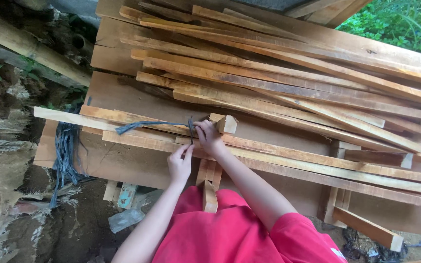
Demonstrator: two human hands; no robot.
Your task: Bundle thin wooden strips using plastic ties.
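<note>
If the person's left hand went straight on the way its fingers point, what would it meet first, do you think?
The left hand points up-frame along the dark string. Past that, it would probably meet the long wooden slats, though depth is unclear.

Wood slats (288,92) orange-tan; strap (147,125) blue-grey; shirt (230,234) red; leaves (400,19) green.

Outdoor spot, plain daylight, no walls to speak of. A big stack of rough wooden slats (288,73) sits on wide boards (123,97) that work as the tabletop. Off to the left there's bare dirt ground (6,195) with torn plastic scraps (125,219) and a thick bamboo pole (30,46) lying at an angle. Green leafy plants (400,19) fill the top right corner. A few short offcut blocks (366,229) lie at lower right.
</note>
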